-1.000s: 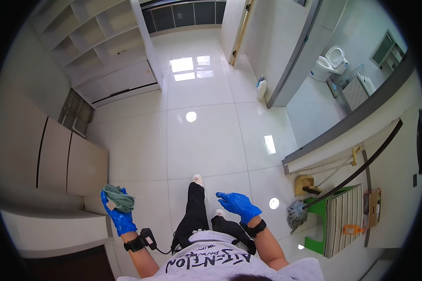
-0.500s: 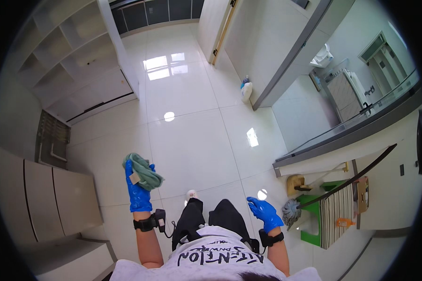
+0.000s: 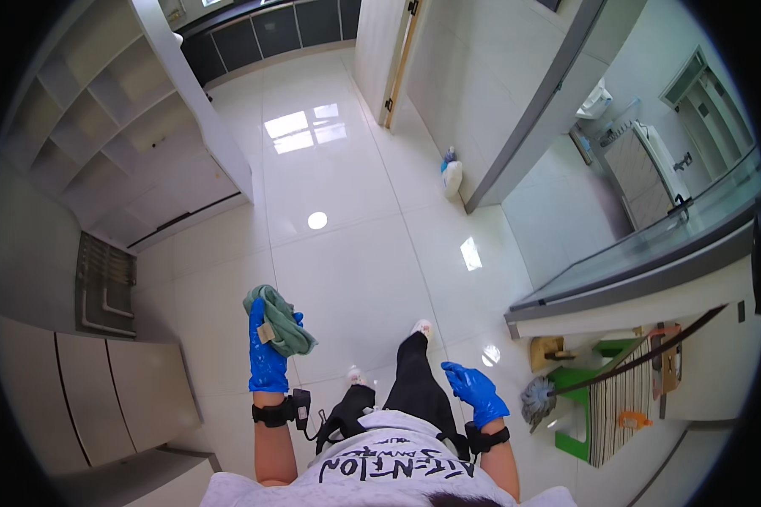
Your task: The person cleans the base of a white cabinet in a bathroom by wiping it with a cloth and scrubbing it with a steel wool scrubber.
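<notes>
A bunched green cloth [image 3: 282, 319] with a pale tag is held in my left hand [image 3: 266, 359], out in front of me on the left. The blue-gloved fingers are closed round it, partly hidden by its folds. My right hand [image 3: 475, 392], also in a blue glove, hangs low beside my right leg. Its fingers reach forward and it holds nothing. The nearest thing to it is the grey mop head [image 3: 536, 400], a little way to its right.
Glossy tiled floor [image 3: 347, 270] runs ahead between a white shelf unit [image 3: 144, 118] and a doorway frame [image 3: 533, 110]. White bottles [image 3: 451, 177] stand by the wall. At right are a green stool [image 3: 573, 439] under a striped cloth, and a broom [image 3: 545, 351]; cabinets [image 3: 84, 389] line the left.
My right foot has stepped forward. The surrounding room has shifted in view, with furniture on both sides sliding nearer. The cloth stays in my left hand; my right hand hangs much as before.
</notes>
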`<state>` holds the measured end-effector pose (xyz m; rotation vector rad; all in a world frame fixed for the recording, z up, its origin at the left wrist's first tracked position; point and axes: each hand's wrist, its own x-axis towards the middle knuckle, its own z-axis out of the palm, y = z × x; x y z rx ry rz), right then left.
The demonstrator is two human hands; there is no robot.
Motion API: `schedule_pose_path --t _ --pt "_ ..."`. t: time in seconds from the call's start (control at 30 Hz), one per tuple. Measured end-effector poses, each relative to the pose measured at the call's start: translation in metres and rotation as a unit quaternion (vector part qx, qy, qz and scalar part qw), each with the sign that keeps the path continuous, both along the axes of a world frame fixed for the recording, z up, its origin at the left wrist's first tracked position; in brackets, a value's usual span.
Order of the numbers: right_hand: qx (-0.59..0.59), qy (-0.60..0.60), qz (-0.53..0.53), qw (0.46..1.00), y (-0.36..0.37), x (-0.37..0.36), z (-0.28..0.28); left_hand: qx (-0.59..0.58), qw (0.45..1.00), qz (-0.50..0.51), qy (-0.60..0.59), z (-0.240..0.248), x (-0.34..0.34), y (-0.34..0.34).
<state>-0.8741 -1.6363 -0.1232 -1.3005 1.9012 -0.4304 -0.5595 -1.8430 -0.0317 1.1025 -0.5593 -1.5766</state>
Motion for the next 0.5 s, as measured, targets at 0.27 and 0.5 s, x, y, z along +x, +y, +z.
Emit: schedule_pose_path --t 0.27,0.5 --pt "-0.105 0.078 -0.002 0.991 -0.053 -0.043 -0.022 0.026 1.0 0.008 -0.011 0.018 -0.045 -0.053" --pt "-0.064 0.083 -0.091 0.99 -0.063 -0.068 -0.025 0.002 0.992 -0.103 -0.075 0.045 -0.132 -0.068"
